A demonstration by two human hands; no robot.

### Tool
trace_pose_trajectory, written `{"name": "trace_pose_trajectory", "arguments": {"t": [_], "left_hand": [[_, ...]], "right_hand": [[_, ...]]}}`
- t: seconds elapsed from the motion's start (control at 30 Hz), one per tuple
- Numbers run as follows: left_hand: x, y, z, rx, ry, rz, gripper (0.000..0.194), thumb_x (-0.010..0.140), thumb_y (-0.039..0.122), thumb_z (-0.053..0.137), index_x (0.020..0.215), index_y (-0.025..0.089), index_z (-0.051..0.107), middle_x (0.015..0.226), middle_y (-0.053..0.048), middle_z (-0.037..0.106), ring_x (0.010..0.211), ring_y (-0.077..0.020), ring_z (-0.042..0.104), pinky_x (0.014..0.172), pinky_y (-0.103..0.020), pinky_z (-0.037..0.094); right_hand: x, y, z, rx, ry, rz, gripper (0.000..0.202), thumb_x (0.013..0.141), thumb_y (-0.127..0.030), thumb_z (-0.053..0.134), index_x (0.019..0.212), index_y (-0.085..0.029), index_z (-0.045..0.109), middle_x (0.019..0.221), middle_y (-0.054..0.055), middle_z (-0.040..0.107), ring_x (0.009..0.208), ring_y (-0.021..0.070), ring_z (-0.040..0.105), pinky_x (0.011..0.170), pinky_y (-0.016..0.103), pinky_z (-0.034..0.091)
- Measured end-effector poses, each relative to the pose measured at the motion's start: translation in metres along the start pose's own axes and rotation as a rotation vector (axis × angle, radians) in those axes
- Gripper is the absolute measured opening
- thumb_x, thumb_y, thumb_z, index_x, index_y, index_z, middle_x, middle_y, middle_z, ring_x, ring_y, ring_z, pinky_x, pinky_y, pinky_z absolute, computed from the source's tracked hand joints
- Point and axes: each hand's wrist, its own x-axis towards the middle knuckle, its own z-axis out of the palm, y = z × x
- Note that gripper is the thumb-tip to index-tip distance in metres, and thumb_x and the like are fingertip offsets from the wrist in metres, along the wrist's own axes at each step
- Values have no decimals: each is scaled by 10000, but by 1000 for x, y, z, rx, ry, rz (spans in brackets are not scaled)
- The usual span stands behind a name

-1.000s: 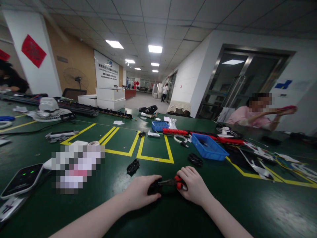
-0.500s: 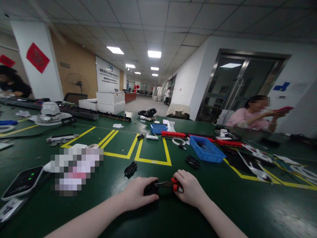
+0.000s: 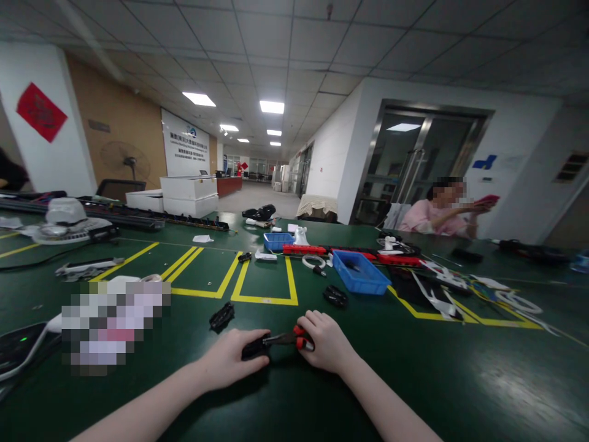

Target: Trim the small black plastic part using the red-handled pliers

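Observation:
Near the front of the green table (image 3: pixel 414 380), my right hand (image 3: pixel 324 344) is closed round the red handles of a pair of pliers (image 3: pixel 288 338). Their jaws point left and reach a black part (image 3: pixel 254 348). My left hand (image 3: pixel 234 359) grips that part between thumb and fingers; its exact kind is hard to make out. Whether the jaws bite on it cannot be seen clearly. A similar-looking black bundle (image 3: pixel 222 317) lies just beyond my left hand. Another black piece (image 3: pixel 335 296) rests beyond my right hand.
A blue bin (image 3: pixel 360 281) stands beyond to the right, near a red strip (image 3: pixel 304 250) and a smaller blue bin (image 3: pixel 278 240). Yellow tape (image 3: pixel 264 300) marks boxes on the table. Left are a blurred-out item (image 3: pixel 115 325) and a white fan-like device (image 3: pixel 69 221). A person in pink (image 3: pixel 427 215) sits far right.
The camera has turned to the right, so the whole scene sits further left in view. Both hands keep the same hold on the black part and the pliers.

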Motion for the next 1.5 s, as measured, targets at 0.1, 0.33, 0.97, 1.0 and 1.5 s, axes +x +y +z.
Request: {"name": "trace_pose_trajectory", "arguments": {"t": [0.1, 0.33, 0.97, 1.0, 1.5], "left_hand": [[0, 1, 0, -8, 3, 6, 499, 840, 366, 626, 1311, 204, 595, 1106, -53, 719, 934, -225, 676, 896, -313, 486], [0, 9, -4, -22, -30, 15, 418, 845, 335, 592, 1244, 214, 630, 1035, -28, 730, 877, -202, 671, 827, -276, 487], [1, -6, 2, -29, 20, 87, 541, 892, 367, 582, 1413, 269, 478, 1165, -61, 641, 1027, -235, 627, 906, -322, 473], [0, -6, 2, -39, 33, 92, 528, 893, 362, 584, 1404, 276, 486, 1193, -59, 641, 1046, -236, 624, 919, -326, 471], [1, -4, 3, -42, 110, 129, 432, 866, 278, 632, 1296, 296, 593, 1229, -19, 639, 1060, -191, 630, 925, -273, 482]], "right_hand": [[-1, 0, 0, 1, 18, -10, 282, 721, -274, 627, 986, -182, 595, 947, 62, 601, 831, 201, 519, 746, 319, 390], [-3, 0, 1, 1, 56, -33, 252, 722, -258, 612, 960, -176, 593, 956, 72, 617, 815, 197, 527, 718, 314, 391], [-2, 2, 6, 87, 123, -63, 263, 711, -218, 617, 971, -173, 612, 969, 86, 630, 853, 224, 557, 757, 348, 428], [-2, 2, 6, 85, 126, -68, 270, 712, -217, 618, 977, -172, 611, 977, 87, 629, 854, 224, 559, 757, 346, 430], [-1, 1, 3, 46, 112, -74, 253, 711, -230, 627, 956, -169, 609, 954, 82, 624, 784, 199, 555, 709, 328, 426]]}}
